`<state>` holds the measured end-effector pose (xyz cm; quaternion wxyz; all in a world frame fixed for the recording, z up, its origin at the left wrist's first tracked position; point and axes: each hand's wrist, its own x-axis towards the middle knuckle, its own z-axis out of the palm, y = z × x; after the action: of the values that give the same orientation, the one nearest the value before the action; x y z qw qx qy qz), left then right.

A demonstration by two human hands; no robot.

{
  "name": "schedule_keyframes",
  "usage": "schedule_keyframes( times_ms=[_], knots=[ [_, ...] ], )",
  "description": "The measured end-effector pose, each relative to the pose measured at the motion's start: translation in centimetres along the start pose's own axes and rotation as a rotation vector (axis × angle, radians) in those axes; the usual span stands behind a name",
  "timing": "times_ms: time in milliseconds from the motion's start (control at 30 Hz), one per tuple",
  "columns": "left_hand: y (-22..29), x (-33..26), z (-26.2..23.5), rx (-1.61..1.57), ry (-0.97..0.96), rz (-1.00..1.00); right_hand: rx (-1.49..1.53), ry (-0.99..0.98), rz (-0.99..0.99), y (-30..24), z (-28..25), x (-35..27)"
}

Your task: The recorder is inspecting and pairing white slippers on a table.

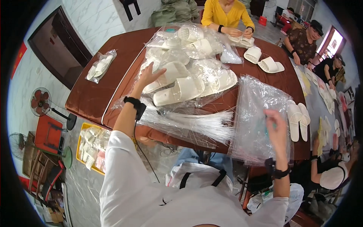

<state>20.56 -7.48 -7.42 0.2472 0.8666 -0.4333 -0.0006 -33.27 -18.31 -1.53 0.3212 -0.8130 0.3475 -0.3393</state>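
left hand (150,77) spread at the pile of white slippers (181,90), right hand (278,126) half curled over clear plastic bags (251,104).
the slippers lie on the brown table cover (117,47), just under and to the right of the left fingers, which are splayed wide; whether they touch the wrapping, i cannot tell. the right fingers are bent close together above the flat stack of bags, and i cannot tell if they hold anything. a small dark mark on the front slipper's insole is too small to read. the slippers are off-white, open-toed, with broad textured straps, many in shiny, wrinkled clear film. a bundle of white strands (200,120) lies nearer the body; a bare pair (293,117) sits right of the bags.
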Motion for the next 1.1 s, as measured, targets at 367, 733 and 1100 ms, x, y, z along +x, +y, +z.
schedule_keyframes(
  times_ms=[367, 733, 1100],
  knots=[
    [1.1, 2.3, 1.1, -0.26, -0.095, -0.18, 0.187, -0.163, -0.057, -3.3, 9.5, -2.6],
    [16.6, -5.5, -6.2, -0.125, 0.323, 0.548, 0.255, -0.07, -0.078, -4.4, 9.4, -1.3],
    [24.5, -16.6, 0.0, -0.303, 0.327, 0.991, -0.108, 0.068, -0.633, -15.6, 7.8, 4.2]
  ],
)
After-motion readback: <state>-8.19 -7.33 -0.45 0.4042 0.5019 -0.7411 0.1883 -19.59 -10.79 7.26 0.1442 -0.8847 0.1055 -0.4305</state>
